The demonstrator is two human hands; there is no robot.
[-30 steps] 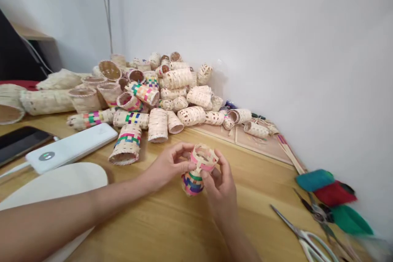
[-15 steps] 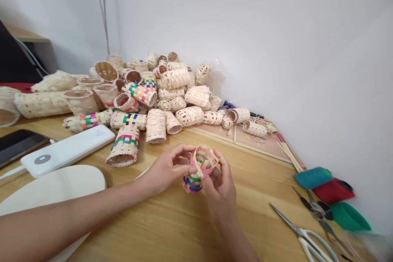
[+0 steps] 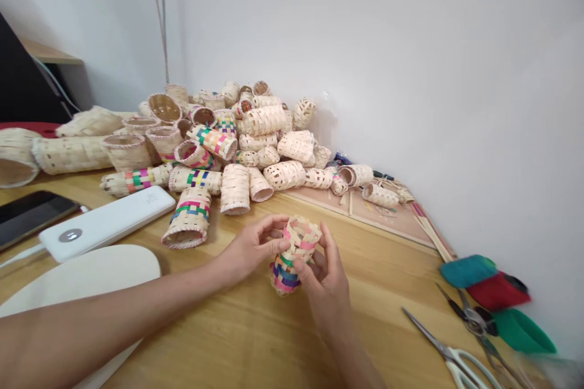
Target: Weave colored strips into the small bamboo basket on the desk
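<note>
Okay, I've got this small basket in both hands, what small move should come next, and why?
Perhaps fold down one of the strip ends on the small basket with your right hand, your left hand steadying the side. Those ends stand up around the open top, while the nearby colored basket shows a bound edge.

the left hand (image 3: 253,249) and the right hand (image 3: 327,292) hide parts of the woven basket (image 3: 301,249). toward the right edge of the tabletop (image 3: 378,292), the scissors (image 3: 448,351) are cut off at the handles and a clear item (image 3: 550,371) is blurred; toward its left edge, the phone (image 3: 31,216) is cut off too.
</note>
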